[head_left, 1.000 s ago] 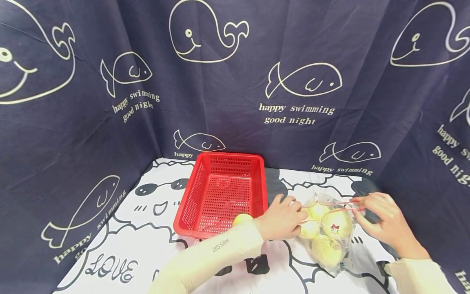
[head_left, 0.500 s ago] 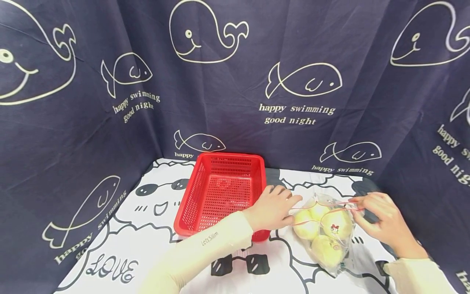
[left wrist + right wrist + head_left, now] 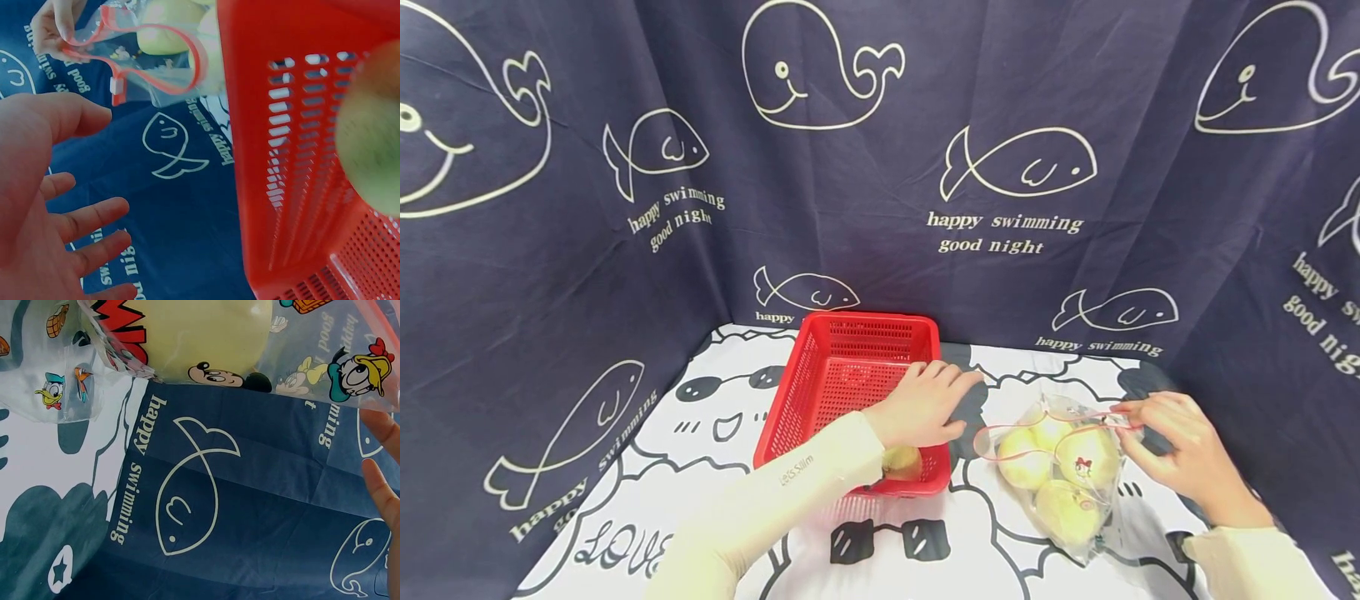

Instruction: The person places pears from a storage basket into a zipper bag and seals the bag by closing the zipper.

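On the right of the head view lies a clear zip bag (image 3: 1105, 521) printed with cartoon figures, its red-edged mouth spread toward the left. Several round, pale yellow-green fruits (image 3: 1060, 510) are inside. My right hand (image 3: 1176, 450) pinches the far right part of the bag's red edge. Over the right rim of a red basket (image 3: 934, 350) hovers my left hand (image 3: 921, 408), holding nothing. Its fingers are spread and only slightly bent in the left wrist view. One similar fruit (image 3: 902, 463) sits at the basket's near right corner, partly hidden by the left forearm.
A white cloth (image 3: 700, 483) with black cartoon drawings covers the table. Dark blue curtains (image 3: 880, 192) with fish and whale prints hang at the back and both sides, close behind the basket. A narrow gap separates the basket from the bag.
My left hand has drawn away from the bag's mouth, leftward to the basket's right rim. The right hand keeps its hold on the bag's edge and has hardly moved.
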`<state>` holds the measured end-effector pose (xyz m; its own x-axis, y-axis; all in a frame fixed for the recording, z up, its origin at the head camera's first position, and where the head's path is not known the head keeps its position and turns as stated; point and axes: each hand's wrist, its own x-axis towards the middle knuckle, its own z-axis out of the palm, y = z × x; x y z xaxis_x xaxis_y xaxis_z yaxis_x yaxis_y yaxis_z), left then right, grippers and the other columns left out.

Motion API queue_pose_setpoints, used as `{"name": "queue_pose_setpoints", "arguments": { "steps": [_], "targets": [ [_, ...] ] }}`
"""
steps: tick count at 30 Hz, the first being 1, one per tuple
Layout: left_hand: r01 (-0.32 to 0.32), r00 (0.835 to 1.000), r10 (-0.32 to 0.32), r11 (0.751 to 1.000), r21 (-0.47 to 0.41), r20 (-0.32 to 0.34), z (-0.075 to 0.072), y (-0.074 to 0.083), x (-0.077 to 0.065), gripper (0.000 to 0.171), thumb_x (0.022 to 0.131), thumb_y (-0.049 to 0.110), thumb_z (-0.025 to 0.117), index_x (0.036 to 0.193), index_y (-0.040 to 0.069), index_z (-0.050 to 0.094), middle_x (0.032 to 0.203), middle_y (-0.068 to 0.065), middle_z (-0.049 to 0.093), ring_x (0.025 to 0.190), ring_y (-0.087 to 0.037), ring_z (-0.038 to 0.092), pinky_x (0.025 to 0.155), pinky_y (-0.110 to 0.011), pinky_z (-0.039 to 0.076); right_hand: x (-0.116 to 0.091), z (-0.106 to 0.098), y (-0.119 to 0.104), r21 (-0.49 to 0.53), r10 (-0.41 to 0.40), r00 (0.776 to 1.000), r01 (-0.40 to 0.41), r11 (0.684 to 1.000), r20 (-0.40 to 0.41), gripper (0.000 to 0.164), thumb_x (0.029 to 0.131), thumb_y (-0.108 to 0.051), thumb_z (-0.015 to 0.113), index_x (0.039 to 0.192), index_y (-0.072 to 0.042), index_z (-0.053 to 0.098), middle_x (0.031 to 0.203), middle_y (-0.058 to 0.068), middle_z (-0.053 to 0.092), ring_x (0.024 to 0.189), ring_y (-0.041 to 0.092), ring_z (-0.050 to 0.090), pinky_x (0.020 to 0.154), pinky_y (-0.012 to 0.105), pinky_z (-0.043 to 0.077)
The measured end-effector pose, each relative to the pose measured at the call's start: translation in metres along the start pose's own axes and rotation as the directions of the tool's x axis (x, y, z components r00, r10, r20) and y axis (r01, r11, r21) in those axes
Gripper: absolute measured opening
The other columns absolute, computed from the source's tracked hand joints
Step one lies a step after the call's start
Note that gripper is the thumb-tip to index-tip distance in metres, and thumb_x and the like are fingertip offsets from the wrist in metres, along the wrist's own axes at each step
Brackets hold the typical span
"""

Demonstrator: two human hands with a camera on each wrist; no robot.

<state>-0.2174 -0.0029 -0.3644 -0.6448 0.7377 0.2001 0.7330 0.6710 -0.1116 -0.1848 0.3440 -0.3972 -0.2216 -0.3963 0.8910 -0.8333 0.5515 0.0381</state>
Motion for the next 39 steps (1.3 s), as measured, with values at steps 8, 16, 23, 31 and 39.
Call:
{"name": "queue_pose_setpoints", "arguments": {
  "steps": [8,16,23,31,39],
  "targets": [
    [0.001,0.997,0.004,0.998,-0.063,0.076,0.001,-0.02,-0.013,0.074,0.086,0.043,0.071,0.148,0.017,0.04,0.133,-0.003,0.053,0.126,-0.021,0.044,0.098,-0.041,0.039,0.003,-0.002,-0.004,0.001,0.01,1.0,-0.01,1.0,-0.009,0.047,0.097,-0.039,0.058,0.065,-0.005,0.059,0.073,0.011,0.066,0.081,0.016,0.053,0.099,0.021,0.035],
    [0.028,0.989,-0.017,0.997,-0.074,0.149,0.016,-0.038,-0.028,0.079,0.079,0.048,0.075,0.144,0.018,0.043,0.13,-0.003,0.052,0.124,-0.023,0.045,0.101,-0.045,0.038,0.003,-0.002,-0.003,0.006,0.018,1.0,-0.018,1.0,0.001,0.045,0.096,-0.039,0.059,0.065,-0.006,0.059,0.076,0.011,0.068,0.082,0.017,0.054,0.098,0.021,0.036],
    [0.115,0.954,-0.087,0.99,-0.081,0.288,0.026,-0.046,-0.036,0.083,0.077,0.052,0.077,0.146,0.021,0.041,0.136,-0.003,0.05,0.127,-0.022,0.042,0.102,-0.046,0.038,0.003,-0.002,-0.004,0.0,0.023,1.0,-0.023,1.0,-0.007,0.046,0.096,-0.04,0.059,0.065,-0.006,0.059,0.075,0.011,0.068,0.082,0.015,0.055,0.099,0.021,0.036],
    [0.087,0.92,-0.061,0.995,-0.05,0.388,0.026,-0.046,-0.036,0.086,0.073,0.054,0.078,0.144,0.022,0.043,0.136,-0.002,0.053,0.128,-0.021,0.043,0.108,-0.048,0.035,0.008,-0.003,-0.009,0.008,0.006,1.0,-0.005,1.0,-0.024,0.047,0.097,-0.038,0.058,0.064,-0.005,0.057,0.072,0.011,0.066,0.08,0.015,0.054,0.098,0.021,0.036],
    [0.008,0.88,-0.021,1.0,0.03,0.475,0.028,-0.041,-0.036,0.083,0.071,0.054,0.08,0.141,0.023,0.046,0.135,-0.001,0.054,0.125,-0.018,0.044,0.106,-0.043,0.036,0.005,-0.003,-0.007,0.01,-0.006,1.0,0.007,1.0,-0.017,0.046,0.097,-0.038,0.057,0.064,-0.006,0.057,0.072,0.01,0.066,0.079,0.017,0.054,0.098,0.02,0.036]
  ]
}}
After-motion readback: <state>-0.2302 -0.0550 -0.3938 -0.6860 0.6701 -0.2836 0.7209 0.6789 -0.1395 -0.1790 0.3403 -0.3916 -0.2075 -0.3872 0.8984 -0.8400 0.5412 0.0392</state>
